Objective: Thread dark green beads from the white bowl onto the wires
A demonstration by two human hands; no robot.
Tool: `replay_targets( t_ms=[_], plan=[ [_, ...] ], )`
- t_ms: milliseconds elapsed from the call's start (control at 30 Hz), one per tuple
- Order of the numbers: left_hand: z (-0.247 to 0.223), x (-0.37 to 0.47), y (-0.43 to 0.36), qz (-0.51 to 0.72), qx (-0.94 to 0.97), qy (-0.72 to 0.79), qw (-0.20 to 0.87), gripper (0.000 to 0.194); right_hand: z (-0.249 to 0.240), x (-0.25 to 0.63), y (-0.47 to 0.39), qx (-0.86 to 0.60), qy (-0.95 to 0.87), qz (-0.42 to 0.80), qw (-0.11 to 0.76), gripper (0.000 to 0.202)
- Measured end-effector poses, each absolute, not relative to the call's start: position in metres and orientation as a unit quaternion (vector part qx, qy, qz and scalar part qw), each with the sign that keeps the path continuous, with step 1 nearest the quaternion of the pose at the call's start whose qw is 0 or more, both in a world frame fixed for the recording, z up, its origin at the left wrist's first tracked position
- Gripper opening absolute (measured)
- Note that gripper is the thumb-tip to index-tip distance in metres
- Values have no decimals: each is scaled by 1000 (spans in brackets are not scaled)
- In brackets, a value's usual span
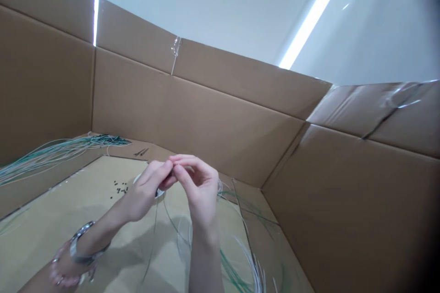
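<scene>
My left hand (147, 190) and my right hand (197, 181) meet in front of me, fingertips touching. Both are closed in a pinch. Between the fingertips is a small dark bit, mostly covered by the fingers. Thin dark green wires (155, 229) hang below my left hand; their upper ends are hidden. Behind that hand, a white round dish (161, 193) shows only at its rim, with dark pieces in it. Several tiny black pieces (120, 189) lie scattered on the tan board to its left.
A bundle of white and green wires (65, 151) lies at the far left. More loose wires (252, 265) spread at the right. Small dark metal tools or pins (140, 151) lie behind the board (75, 197). Tall cardboard walls (206, 105) enclose the work surface.
</scene>
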State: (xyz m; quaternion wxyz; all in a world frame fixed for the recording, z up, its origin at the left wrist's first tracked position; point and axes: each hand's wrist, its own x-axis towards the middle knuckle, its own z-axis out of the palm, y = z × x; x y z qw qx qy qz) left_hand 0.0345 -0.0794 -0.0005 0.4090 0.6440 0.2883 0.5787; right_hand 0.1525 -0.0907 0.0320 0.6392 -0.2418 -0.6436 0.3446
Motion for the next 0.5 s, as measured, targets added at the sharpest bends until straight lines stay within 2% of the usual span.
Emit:
replay_targets(
  t_ms=[167,367,433,500],
  plan=[
    [-1,27,-78,562,657,296,407,41,29,144,-88,-237,-628,330,664,5],
    [11,29,-74,545,683,246,419,42,27,145,-80,-211,-644,335,654,8],
    [19,23,-78,526,719,255,376,41,25,145,-77,-202,-634,323,673,8],
    [27,11,-88,524,757,292,260,34,23,145,-75,-187,-619,320,692,9]
  ],
)
